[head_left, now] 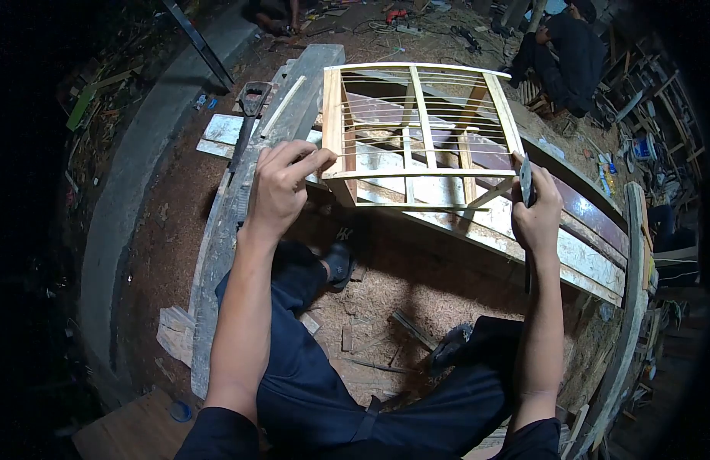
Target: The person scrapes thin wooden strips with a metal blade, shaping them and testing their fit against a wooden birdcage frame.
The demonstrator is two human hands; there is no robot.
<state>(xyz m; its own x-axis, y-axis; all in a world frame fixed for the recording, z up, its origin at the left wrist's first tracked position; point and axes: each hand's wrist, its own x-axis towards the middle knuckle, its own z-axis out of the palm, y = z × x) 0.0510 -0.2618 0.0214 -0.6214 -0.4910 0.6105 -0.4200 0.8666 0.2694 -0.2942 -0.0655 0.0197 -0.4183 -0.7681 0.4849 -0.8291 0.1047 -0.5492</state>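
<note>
A small wooden cage frame (421,115) of pale strips and thin parallel bars rests tilted on the plank bench in front of me. My left hand (282,184) is closed, its thumb and fingers pinching the cage's near left corner. At the near right corner, my right hand (540,211) is closed with its fingertips against the frame. A flat grey blade-like tool (526,182) sticks up from that same hand. Its lower part is mostly hidden by the hand, so I cannot tell its exact kind.
Beneath the cage, long planks (573,257) form the bench. A handsaw (251,107) leans at its left, beside a loose wooden strip (284,106). Wood shavings cover the ground. One person (562,57) sits at the back right; another person's hand (294,23) shows at the top.
</note>
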